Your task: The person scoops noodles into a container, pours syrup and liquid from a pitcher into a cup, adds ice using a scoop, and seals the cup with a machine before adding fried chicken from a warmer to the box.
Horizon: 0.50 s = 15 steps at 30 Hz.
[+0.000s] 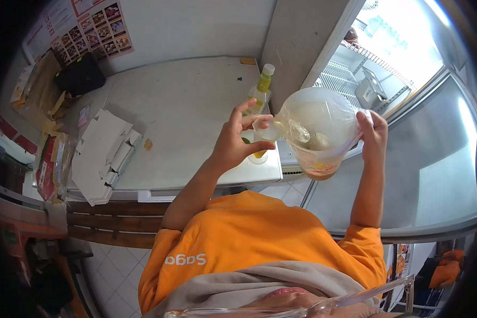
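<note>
A translucent plastic pitcher point(318, 131) with a printed lower wall is raised before me, with clear plastic film over its mouth. My left hand point(242, 137) is at its handle, thumb and fingers around the loop, some fingers spread. On the far side of the pitcher, my right hand point(371, 129) pinches the film at the rim. Pale contents show dimly through the wall; what they are I cannot tell. A bottle point(263, 85) with a white cap and yellow-green label stands behind my left fingers. Below those fingers, a clear vessel's base point(258, 157) shows, partly hidden.
Flattened white cardboard boxes point(99, 159) lie at the left of the white worktop point(175, 103). Behind them are a black case point(79, 75) and brown cardboard point(43, 87). To the right, a lit refrigerator stands open, with wire shelves point(336, 75), a metal container point(370, 91) and its door point(433, 167).
</note>
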Each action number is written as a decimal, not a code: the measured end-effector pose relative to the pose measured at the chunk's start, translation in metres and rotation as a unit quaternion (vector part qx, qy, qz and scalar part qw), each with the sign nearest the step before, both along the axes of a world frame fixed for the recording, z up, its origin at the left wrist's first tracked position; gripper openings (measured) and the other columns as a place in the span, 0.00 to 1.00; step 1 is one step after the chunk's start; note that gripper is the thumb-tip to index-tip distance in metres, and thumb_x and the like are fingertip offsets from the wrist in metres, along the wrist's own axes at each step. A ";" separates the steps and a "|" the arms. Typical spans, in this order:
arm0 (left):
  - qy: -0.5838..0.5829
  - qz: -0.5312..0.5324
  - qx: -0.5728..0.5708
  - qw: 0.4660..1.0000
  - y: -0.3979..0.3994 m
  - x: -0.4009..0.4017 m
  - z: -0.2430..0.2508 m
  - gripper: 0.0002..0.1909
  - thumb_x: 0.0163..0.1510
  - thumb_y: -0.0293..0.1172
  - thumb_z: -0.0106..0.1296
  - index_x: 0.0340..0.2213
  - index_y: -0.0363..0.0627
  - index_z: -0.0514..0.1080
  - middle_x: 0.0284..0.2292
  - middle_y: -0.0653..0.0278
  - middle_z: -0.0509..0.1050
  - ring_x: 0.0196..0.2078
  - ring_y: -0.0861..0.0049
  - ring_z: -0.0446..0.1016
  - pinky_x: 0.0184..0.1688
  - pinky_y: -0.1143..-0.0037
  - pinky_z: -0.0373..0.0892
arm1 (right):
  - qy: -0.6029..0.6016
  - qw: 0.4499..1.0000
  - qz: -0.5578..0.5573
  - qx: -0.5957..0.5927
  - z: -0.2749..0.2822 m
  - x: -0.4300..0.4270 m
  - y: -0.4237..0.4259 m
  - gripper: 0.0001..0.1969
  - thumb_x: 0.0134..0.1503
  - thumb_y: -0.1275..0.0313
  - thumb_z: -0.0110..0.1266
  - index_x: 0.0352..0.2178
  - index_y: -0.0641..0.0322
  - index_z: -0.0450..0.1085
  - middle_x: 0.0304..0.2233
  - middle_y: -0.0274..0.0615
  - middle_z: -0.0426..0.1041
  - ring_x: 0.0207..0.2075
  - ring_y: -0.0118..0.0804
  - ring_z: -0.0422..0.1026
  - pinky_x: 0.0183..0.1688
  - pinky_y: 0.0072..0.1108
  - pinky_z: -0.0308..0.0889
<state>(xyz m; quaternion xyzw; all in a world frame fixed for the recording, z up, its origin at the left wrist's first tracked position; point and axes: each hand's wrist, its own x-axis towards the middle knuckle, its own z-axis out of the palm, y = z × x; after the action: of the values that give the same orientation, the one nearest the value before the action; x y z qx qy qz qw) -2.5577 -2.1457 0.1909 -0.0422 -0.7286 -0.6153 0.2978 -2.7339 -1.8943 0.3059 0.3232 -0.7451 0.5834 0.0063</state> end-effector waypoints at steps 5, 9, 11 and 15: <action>-0.038 0.090 -0.053 0.994 -0.014 0.005 0.007 0.53 0.35 0.40 0.70 0.57 0.41 0.49 0.45 0.61 0.74 0.46 0.74 0.73 0.53 0.71 0.64 | -0.113 0.980 -0.009 -0.165 -0.073 -0.001 0.022 0.16 0.54 0.65 0.56 0.32 0.72 0.71 0.25 0.35 0.72 0.23 0.21 0.68 0.24 0.13 0.61; -0.122 0.158 -0.190 0.961 -0.027 0.008 -0.003 0.52 0.35 0.39 0.69 0.57 0.45 0.49 0.46 0.64 0.74 0.47 0.72 0.72 0.51 0.69 0.65 | -0.145 0.955 -0.081 -0.245 -0.113 0.002 0.041 0.16 0.57 0.64 0.53 0.31 0.72 0.71 0.24 0.35 0.73 0.22 0.18 0.68 0.24 0.11 0.61; -0.175 0.171 -0.240 0.939 -0.032 0.005 -0.009 0.51 0.36 0.39 0.69 0.58 0.48 0.50 0.45 0.64 0.74 0.49 0.68 0.71 0.50 0.68 0.66 | -0.155 0.954 -0.096 -0.236 -0.121 0.004 0.051 0.15 0.56 0.65 0.55 0.31 0.71 0.72 0.23 0.33 0.72 0.21 0.18 0.66 0.23 0.11 0.59; -0.252 0.173 -0.434 0.848 -0.036 -0.009 -0.021 0.49 0.37 0.37 0.67 0.58 0.47 0.52 0.42 0.62 0.75 0.46 0.65 0.70 0.49 0.67 0.65 | -0.107 0.971 -0.137 -0.163 -0.132 -0.007 0.075 0.13 0.54 0.66 0.57 0.29 0.69 0.72 0.21 0.30 0.70 0.19 0.16 0.63 0.21 0.11 0.56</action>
<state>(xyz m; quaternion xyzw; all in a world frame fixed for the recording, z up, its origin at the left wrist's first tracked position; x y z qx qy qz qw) -2.5665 -2.1813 0.1698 0.1160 -0.9668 -0.1650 0.1567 -2.7411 -1.8198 0.1737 0.1481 -0.6733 0.7219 0.0594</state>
